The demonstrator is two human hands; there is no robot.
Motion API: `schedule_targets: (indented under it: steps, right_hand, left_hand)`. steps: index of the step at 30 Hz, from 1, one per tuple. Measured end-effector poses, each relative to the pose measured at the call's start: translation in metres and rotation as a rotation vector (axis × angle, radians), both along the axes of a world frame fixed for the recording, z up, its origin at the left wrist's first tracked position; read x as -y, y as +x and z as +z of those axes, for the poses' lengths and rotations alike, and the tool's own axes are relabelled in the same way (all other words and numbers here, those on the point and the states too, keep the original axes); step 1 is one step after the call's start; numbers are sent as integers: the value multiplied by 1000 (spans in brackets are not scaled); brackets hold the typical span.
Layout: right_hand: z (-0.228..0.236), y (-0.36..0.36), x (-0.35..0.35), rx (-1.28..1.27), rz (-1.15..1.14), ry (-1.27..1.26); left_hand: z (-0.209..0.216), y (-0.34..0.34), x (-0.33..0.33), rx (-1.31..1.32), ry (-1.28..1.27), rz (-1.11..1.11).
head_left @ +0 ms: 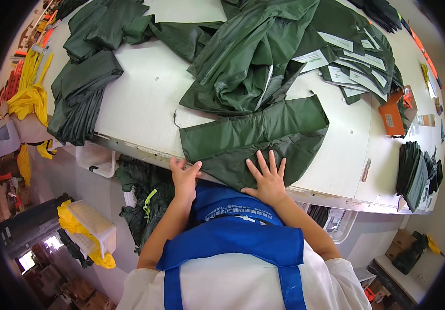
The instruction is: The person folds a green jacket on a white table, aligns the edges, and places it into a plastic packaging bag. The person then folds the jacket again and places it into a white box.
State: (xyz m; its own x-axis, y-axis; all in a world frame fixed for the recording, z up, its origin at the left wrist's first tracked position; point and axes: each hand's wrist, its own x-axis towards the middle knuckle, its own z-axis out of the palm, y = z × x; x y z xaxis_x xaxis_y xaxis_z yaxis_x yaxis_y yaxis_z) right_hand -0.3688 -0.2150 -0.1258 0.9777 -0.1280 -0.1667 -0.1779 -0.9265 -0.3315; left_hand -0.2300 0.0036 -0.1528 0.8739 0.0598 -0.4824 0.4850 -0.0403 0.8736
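A dark green piece of coated fabric (258,129) lies spread at the table's near edge, with a folded band across its upper part and a thin cord at each end. My right hand (270,182) rests flat on its lower part, fingers spread. At the fabric's lower left corner is my left hand (184,178), fingers apart, the thumb by the fabric's edge. It holds nothing that I can see. Just beyond the piece, a large crumpled heap of the same green fabric (248,57) touches its upper edge.
Folded green stacks (85,93) lie on the left of the white table (145,103). At right are green pieces with white printed cards (356,67), an orange box (392,113) and another green stack (411,170). A person (24,132) works at far left beside yellow fabric (29,106).
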Motion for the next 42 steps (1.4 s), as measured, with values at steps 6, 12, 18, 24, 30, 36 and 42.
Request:
schedule_targets:
  steps: [6,12,18,24,30,36,42]
  right_hand:
    - [-6,0,-3,4,50,-36]
    - [-4,-7,1,-199,132,74]
    - [10,-27,35,76,-26,635]
    - [-17,-4,123,409,-1201,836]
    - [28,37,146,180,-752,1484]
    - [33,39,105,414,-502,835]
    - [-38,-41,204,468,-1318,685]
  left_hand:
    - [87,-13,69,274,-167,-429]
    - [-14,-18,172,658,259,-1158]
    - [9,-14,161,1099,534,-1350]
    - [-3,-10,156,1019,524,-1408]
    - [-2,-9,156,1090,624,-1458]
    - [-4,0,155,891,379,-1405]
    - [39,22,181,905,478,-970]
